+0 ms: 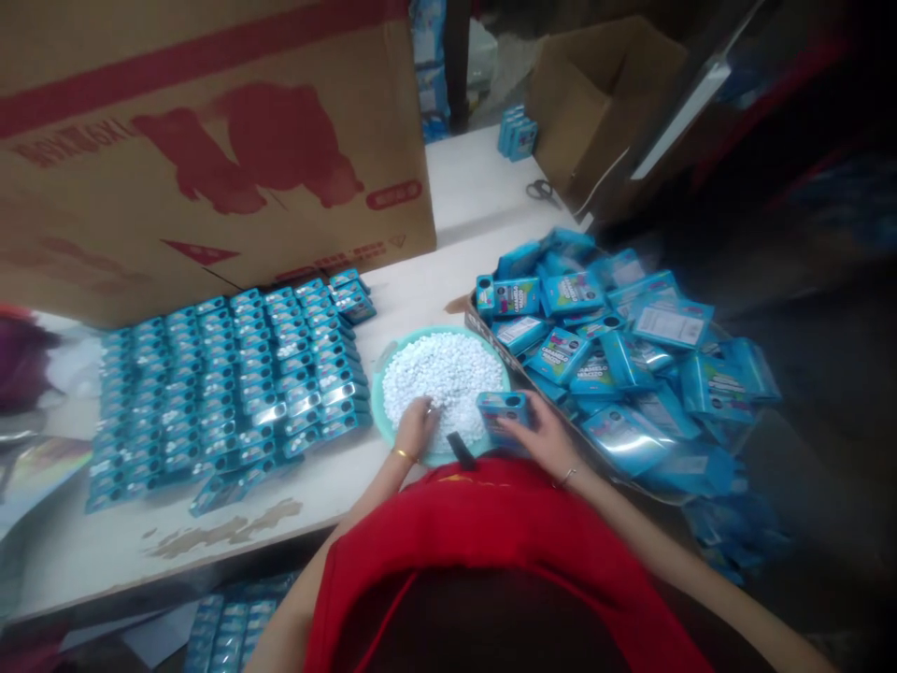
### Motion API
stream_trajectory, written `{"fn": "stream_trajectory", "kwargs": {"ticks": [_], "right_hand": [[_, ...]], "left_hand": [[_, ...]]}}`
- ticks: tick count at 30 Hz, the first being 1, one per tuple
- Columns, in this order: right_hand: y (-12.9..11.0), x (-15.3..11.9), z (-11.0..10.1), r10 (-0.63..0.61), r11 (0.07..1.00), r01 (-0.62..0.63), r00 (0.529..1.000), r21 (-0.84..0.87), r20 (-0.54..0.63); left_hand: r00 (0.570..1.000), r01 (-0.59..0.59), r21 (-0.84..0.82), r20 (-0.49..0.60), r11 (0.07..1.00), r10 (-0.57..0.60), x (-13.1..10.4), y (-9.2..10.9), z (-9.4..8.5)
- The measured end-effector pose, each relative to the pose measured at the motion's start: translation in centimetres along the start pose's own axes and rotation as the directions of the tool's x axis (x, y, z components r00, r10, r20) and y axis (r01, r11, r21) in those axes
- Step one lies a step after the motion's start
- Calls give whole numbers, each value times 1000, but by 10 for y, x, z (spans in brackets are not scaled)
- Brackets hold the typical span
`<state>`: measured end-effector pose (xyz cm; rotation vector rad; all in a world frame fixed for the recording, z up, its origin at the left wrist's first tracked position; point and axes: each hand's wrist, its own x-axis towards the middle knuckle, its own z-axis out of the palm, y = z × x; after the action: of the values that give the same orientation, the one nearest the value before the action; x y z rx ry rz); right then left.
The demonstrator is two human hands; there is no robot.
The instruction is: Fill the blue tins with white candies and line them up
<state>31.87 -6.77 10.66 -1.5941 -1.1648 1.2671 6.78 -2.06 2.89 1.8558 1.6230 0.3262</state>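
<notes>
A round pale-green basin (377, 411) full of small white candy-like pellets (448, 374) sits in front of me. My left hand (417, 426) is over its near left side, fingers curled together at the pellets; what lies between the fingertips is too small to make out. At the basin's right edge my right hand (543, 430) grips a small blue candy box (503, 406), thumb and fingers around its right end. Close by on the right, a heap of similar blue boxes (589, 365) fills an open carton (505, 350).
Rows of upright blue boxes (231, 383), many with white pellets on top, cover the table's left part. Behind them stands a big cardboard carton (280, 140). Scissors (541, 191), a few blue boxes (517, 134) and an open carton (595, 93) are at the far end.
</notes>
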Motion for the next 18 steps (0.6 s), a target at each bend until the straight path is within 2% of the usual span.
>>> {"fn": "stream_trajectory", "kwargs": {"ticks": [5,10,13,18], "right_hand": [[5,22,3,-216,954,207,976,-218,-19],[5,39,6,-396,832,394,915,-390,79],[-1,43,12,-452,773,468,880,-429,145],[-10,46,23,-485,716,523,849,-463,209]], "left_hand": [[996,-88,-63,26,994,90,-5,3,-46],[969,-238,-22,67,971,239,-10,31,-105],[945,-297,21,149,955,291,-7,50,-131],[879,-407,164,340,899,335,7,86,-156]]}}
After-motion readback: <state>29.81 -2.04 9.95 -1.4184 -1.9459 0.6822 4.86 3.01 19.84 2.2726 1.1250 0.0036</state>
